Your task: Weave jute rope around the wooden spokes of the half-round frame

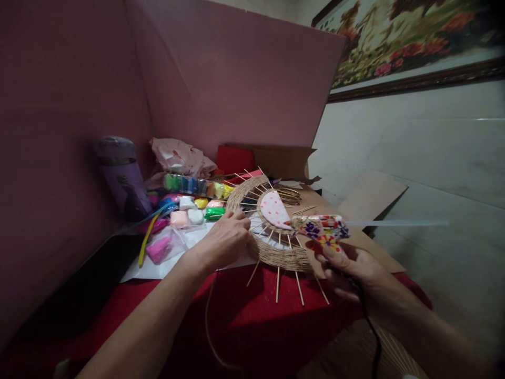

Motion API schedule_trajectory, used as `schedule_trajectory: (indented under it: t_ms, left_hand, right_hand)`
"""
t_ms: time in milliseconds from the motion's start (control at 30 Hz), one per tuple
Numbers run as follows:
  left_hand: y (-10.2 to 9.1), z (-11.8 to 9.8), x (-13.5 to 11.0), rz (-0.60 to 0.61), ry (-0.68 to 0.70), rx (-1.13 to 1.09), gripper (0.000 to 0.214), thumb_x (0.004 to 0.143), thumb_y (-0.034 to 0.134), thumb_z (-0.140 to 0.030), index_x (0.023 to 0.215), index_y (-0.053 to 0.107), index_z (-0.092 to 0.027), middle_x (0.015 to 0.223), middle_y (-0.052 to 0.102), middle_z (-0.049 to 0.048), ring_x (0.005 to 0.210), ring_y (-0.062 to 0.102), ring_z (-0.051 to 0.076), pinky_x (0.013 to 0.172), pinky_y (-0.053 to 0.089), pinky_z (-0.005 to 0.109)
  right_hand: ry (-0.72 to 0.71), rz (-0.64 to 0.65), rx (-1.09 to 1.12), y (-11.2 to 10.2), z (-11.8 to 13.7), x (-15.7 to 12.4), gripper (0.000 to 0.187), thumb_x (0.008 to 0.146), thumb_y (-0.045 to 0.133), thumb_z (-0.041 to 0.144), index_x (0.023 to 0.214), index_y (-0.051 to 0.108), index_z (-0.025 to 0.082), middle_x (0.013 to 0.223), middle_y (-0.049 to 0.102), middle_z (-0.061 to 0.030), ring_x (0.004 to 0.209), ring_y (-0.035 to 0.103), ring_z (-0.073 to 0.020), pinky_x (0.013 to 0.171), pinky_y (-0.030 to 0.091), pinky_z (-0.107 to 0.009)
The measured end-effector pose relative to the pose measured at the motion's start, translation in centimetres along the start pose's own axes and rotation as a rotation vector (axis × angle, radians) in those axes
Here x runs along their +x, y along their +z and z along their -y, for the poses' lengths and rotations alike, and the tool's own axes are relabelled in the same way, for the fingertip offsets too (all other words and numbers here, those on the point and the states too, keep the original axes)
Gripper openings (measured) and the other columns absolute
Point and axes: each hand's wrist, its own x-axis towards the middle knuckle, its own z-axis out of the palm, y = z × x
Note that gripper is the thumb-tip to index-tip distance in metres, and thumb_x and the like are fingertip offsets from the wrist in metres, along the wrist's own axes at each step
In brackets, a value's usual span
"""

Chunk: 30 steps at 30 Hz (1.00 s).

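A ring woven of jute twine [280, 259] stands tilted, thin wooden sticks radiating through it. At its middle sits a half-round piece of white cloth with pink dots [273, 209], edged in twine. My left hand [232, 231] is closed on the ring's left side; its fingertips are partly hidden. A loose strand of twine [208, 321] hangs below that hand. In my right hand [351, 271] is a flower-patterned glue gun [325, 231], a long clear glue stick [398, 223] jutting from its back. The nozzle points left, close to the cloth's lower right edge.
Several bags of coloured clay [161, 247] and a strip of colour packs [193, 185] lie left of the ring. A purple bottle [125, 181] stands behind them. Brown cardboard [374, 247] lies at right on the red tablecloth [252, 310]. A black cord [373, 326] trails from the glue gun.
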Motion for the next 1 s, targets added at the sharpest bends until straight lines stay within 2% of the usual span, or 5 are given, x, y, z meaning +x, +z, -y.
schedule_trajectory:
  t_ms: [167, 267, 467, 700, 1000]
  left_hand:
    - [-0.2, -0.1, 0.0, 0.0, 0.004, 0.046, 0.012, 0.078, 0.056, -0.019, 0.07, 0.064, -0.019, 0.083, 0.059, 0.0056, 0.091, 0.044, 0.022, 0.079, 0.031, 0.036]
    - [-0.2, -0.1, 0.0, 0.012, 0.02, 0.061, 0.012, 0.078, 0.057, -0.021, 0.069, 0.064, -0.018, 0.081, 0.059, 0.0058, 0.09, 0.045, 0.022, 0.08, 0.031, 0.035]
    - [0.1, 0.0, 0.0, 0.01, 0.023, 0.053, 0.013, 0.079, 0.057, -0.025, 0.071, 0.065, -0.02, 0.081, 0.059, 0.005, 0.088, 0.045, 0.021, 0.078, 0.031, 0.034]
    - [0.1, 0.0, 0.1, 0.01, 0.028, 0.051, 0.011, 0.079, 0.058, -0.023, 0.07, 0.064, -0.019, 0.08, 0.059, 0.0042, 0.087, 0.045, 0.021, 0.078, 0.031, 0.035]
    - [0.2, 0.2, 0.1, -0.027, 0.014, 0.038, 0.006, 0.078, 0.057, -0.021, 0.075, 0.062, -0.019, 0.082, 0.058, 0.0038, 0.087, 0.044, 0.02, 0.079, 0.032, 0.034]
  right_hand:
    - [0.026, 0.163, 0.103, 2.2, -1.5, -0.6, 0.028, 0.07, 0.068, 0.04, 0.082, 0.052, 0.02, 0.064, 0.047, 0.0042, 0.037, 0.021, -0.0003, 0.03, 0.017, -0.014]
    - [0.053, 0.197, 0.142, 3.2, -1.9, -0.8, 0.029, 0.073, 0.066, 0.039, 0.084, 0.049, 0.019, 0.066, 0.045, 0.0048, 0.039, 0.02, 0.0, 0.031, 0.016, -0.013]
    - [0.074, 0.253, 0.07, 4.3, -2.3, -0.9, 0.03, 0.075, 0.063, 0.042, 0.082, 0.045, 0.018, 0.057, 0.038, 0.0084, 0.036, 0.022, 0.0002, 0.031, 0.021, -0.014]
    - [0.048, 0.22, 0.039, 4.2, -3.1, -0.5, 0.033, 0.074, 0.063, 0.045, 0.081, 0.044, 0.018, 0.05, 0.033, 0.0107, 0.034, 0.022, -0.0008, 0.029, 0.023, -0.014]
    - [-0.013, 0.129, -0.032, 3.3, -4.1, 0.2, 0.036, 0.071, 0.064, 0.047, 0.075, 0.044, 0.018, 0.047, 0.037, 0.009, 0.035, 0.029, -0.002, 0.033, 0.024, -0.016]
